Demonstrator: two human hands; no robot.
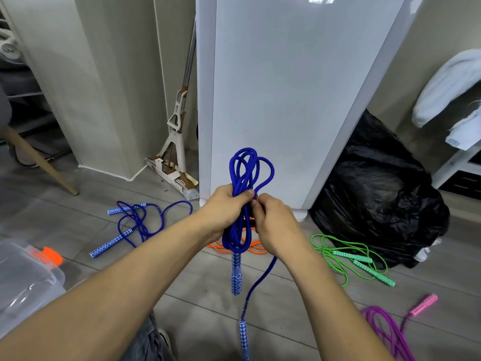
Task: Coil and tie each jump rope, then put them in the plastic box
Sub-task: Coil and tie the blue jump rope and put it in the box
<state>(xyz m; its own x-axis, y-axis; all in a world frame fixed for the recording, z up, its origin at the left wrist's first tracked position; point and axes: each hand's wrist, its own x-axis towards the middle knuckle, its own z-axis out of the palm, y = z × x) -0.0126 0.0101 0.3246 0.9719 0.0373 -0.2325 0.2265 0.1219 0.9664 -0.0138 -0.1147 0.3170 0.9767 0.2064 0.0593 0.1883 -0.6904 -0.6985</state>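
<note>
My left hand (226,207) fisted around the coiled blue jump rope (246,175) at centre frame, my right hand (273,225) pinching its strand, plastic box (28,280) at eight o'clock, green jump rope (351,259) at four o'clock

The coiled rope (244,194) is held above the floor (197,282), between the left hand (226,207) and the right hand (276,225), in front of the cabinet (281,100). A second rope (138,222) lies on the floor to the left, a third (351,256) to the right before the bag (377,194), a fourth (390,327) at the near right. The plastic box (26,280) sits at the near left. The mop (177,142) leans left of the cabinet.
</note>
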